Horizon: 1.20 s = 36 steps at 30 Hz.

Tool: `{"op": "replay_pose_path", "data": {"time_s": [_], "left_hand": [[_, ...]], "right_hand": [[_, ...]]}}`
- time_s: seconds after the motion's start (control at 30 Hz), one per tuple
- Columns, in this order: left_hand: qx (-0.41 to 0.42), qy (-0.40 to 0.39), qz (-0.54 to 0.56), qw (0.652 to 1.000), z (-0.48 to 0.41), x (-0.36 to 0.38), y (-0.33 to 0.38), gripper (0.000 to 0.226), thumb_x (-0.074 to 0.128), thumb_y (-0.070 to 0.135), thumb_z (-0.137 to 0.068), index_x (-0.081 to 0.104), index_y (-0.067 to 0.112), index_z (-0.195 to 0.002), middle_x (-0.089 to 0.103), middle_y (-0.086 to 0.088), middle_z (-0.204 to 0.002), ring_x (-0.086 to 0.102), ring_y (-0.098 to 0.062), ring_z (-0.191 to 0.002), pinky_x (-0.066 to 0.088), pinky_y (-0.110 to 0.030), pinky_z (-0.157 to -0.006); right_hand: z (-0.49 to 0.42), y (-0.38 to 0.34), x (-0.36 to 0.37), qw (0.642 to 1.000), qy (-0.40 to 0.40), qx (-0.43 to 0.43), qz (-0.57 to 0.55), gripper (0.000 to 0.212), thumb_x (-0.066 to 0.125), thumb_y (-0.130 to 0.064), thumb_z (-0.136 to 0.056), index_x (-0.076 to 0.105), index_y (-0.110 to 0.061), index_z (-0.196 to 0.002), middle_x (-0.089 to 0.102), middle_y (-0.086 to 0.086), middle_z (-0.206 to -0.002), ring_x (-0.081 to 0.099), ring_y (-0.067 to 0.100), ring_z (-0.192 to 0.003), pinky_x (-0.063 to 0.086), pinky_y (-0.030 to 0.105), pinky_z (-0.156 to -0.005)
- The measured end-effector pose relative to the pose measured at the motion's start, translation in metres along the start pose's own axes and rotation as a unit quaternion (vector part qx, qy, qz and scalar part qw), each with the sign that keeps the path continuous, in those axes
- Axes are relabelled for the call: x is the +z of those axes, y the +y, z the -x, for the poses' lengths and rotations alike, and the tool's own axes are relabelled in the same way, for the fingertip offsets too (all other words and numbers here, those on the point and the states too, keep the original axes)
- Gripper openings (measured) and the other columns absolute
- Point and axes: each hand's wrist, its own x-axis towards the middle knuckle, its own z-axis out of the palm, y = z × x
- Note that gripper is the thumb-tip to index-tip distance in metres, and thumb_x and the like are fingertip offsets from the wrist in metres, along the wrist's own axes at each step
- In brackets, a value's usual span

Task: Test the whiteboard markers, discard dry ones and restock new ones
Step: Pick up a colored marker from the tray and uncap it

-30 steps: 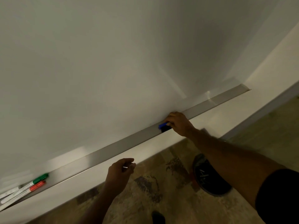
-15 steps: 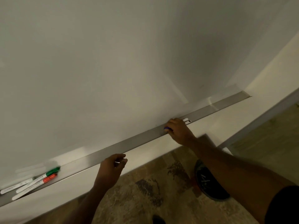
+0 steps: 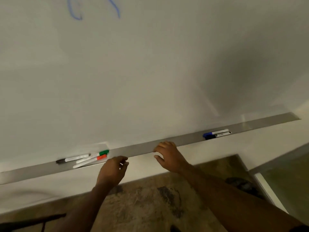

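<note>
Eyes on the metal tray (image 3: 142, 149) running along the foot of the whiteboard (image 3: 150, 72): it carries two clusters of markers, well apart. At the left end lie three together: a black-capped marker (image 3: 73, 159) nearest the board, a green-capped marker (image 3: 98, 154) beside it, and a red-capped marker (image 3: 91, 160) at the front lip, all lying flat. Towards the right end, a blue-capped marker (image 3: 215, 132) lies against a dark-capped marker (image 3: 218, 135). Between the clusters, both hands are at the tray's front edge. The left hand (image 3: 112, 171) hangs just below the lip near the red cap, thumb and fingers drawn close; whether it pinches anything, I cannot tell. The right hand (image 3: 168, 156) has fingers loosely bent over the lip, holding nothing. Blue scribbles (image 3: 75, 14) show high on the board.
</note>
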Motion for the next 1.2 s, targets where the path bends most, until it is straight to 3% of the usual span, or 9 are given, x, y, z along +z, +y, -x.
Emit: {"op": "replay_pose_path", "data": {"time_s": [0.23, 0.4, 0.7, 0.87, 1.2], "left_hand": [[-0.025, 0.006, -0.092, 0.995, 0.011, -0.037, -0.064, 0.026, 0.054, 0.031, -0.094, 0.066, 0.024, -0.117, 0.069, 0.004, -0.109, 0.064, -0.019, -0.100, 0.052, -0.033, -0.083], [0.021, 0.029, -0.130, 0.991, -0.007, -0.058, -0.088, 0.024, 0.054, 0.023, -0.094, 0.069, 0.016, -0.112, 0.063, -0.006, -0.104, 0.060, -0.028, -0.101, 0.051, -0.038, -0.082], [0.050, -0.030, -0.220, 0.974, -0.055, -0.054, -0.096, 0.026, 0.058, 0.040, -0.094, 0.068, 0.018, -0.103, 0.064, -0.004, -0.101, 0.063, -0.027, -0.093, 0.048, -0.035, -0.073], [0.040, -0.024, -0.232, 0.972, -0.065, -0.046, -0.110, 0.029, 0.056, 0.046, -0.092, 0.068, 0.020, -0.100, 0.066, -0.003, -0.100, 0.064, -0.026, -0.089, 0.052, -0.036, -0.072], [0.130, -0.029, -0.282, 0.950, -0.059, -0.053, -0.096, 0.023, 0.051, 0.032, -0.097, 0.063, 0.017, -0.109, 0.060, -0.004, -0.115, 0.057, -0.025, -0.104, 0.046, -0.037, -0.081]], "right_hand": [[-0.027, -0.066, 0.037, 0.999, -0.021, -0.026, -0.004, 0.024, 0.057, -0.032, -0.087, 0.069, -0.022, -0.106, 0.065, -0.006, -0.107, 0.058, 0.019, -0.102, 0.037, 0.038, -0.095], [-0.036, -0.097, 0.054, 0.998, -0.060, -0.022, 0.002, 0.030, 0.053, -0.036, -0.090, 0.069, -0.022, -0.110, 0.066, -0.006, -0.114, 0.057, 0.017, -0.107, 0.035, 0.037, -0.099], [-0.030, -0.110, 0.063, 0.995, -0.099, 0.001, 0.021, 0.028, 0.053, -0.035, -0.094, 0.067, -0.022, -0.115, 0.065, -0.007, -0.119, 0.055, 0.015, -0.114, 0.030, 0.038, -0.104], [-0.014, -0.104, 0.058, 0.993, -0.112, 0.020, 0.018, 0.029, 0.052, -0.035, -0.092, 0.068, -0.022, -0.113, 0.067, -0.008, -0.114, 0.057, 0.014, -0.108, 0.032, 0.038, -0.105], [-0.009, -0.105, 0.040, 0.996, -0.078, 0.046, -0.005, 0.029, 0.053, -0.037, -0.090, 0.068, -0.023, -0.110, 0.067, -0.009, -0.107, 0.058, 0.012, -0.103, 0.033, 0.035, -0.100]]}}
